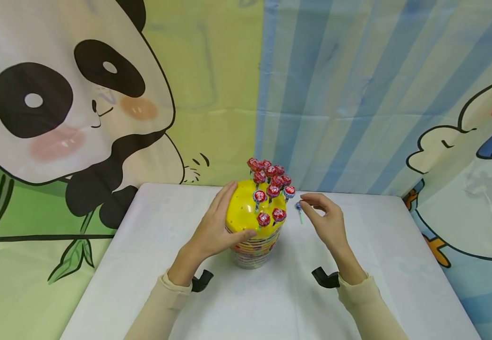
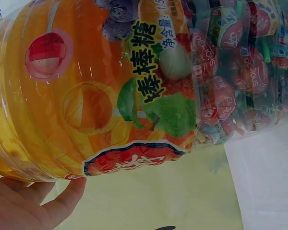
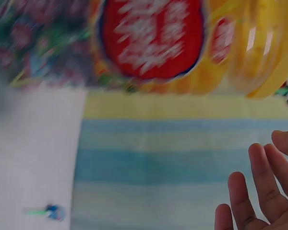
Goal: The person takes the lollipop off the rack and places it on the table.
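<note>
A plastic candy jar (image 1: 252,259) with a domed yellow lid (image 1: 241,203) stands upright on the white table. Several red-wrapped lollipops (image 1: 273,191) stick out of small holes in the lid, mostly on its right and back. My left hand (image 1: 216,224) holds the jar by the lid's left side, thumb across the front rim and fingers toward the back. My right hand (image 1: 328,222) hovers right of the jar, thumb and forefinger tips close together with nothing visible between them. A loose lollipop (image 3: 54,212), blue-topped with a green stick, lies on the table in the right wrist view, apart from the fingers.
The white table (image 1: 382,264) ends at a patterned cloth backdrop (image 1: 335,104) close behind the jar. More wrapped lollipops (image 2: 249,67) show through the jar's clear lower wall. Black straps (image 1: 326,277) sit at both wrists.
</note>
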`<state>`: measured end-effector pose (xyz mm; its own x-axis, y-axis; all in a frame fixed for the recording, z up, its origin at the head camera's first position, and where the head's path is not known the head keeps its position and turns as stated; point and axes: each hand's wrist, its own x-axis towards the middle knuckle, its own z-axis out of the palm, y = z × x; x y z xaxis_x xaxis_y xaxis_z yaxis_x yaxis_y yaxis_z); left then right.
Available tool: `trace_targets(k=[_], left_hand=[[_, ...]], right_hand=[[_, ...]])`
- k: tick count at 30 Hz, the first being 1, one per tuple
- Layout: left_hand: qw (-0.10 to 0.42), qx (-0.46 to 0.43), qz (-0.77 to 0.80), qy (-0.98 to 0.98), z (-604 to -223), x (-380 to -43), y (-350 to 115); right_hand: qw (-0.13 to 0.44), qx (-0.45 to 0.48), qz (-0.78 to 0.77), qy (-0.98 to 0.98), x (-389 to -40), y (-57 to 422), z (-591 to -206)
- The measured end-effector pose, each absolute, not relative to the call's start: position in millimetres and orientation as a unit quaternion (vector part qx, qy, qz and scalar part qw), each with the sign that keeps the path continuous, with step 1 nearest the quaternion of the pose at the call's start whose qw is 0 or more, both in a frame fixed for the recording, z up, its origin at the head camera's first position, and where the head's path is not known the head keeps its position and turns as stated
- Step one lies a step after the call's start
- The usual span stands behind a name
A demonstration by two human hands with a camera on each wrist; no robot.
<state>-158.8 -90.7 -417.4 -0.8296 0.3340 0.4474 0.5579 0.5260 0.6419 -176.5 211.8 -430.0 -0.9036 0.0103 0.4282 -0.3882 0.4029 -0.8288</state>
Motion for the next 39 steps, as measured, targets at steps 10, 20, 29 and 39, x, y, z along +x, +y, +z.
trace_targets(k=[10, 20, 29, 39], left_hand=[[0.134, -0.259, -0.42, -0.86, -418, -158, -91], [0.131, -0.258, -0.423, -0.859, -417, -158, -91], [0.132, -0.256, -0.422, -0.86, -418, -157, -90], [0.136, -0.261, -0.423, -0.857, -420, -159, -91]], right_hand=[[0.158, 0.215, 0.6, -0.754, -160, 188, -399], [0.163, 0.237, 0.594, -0.751, -147, 169, -371], [0.172, 0.229, 0.584, -0.759, -145, 166, -369], [0.18, 0.224, 0.584, -0.759, -144, 164, -364]])
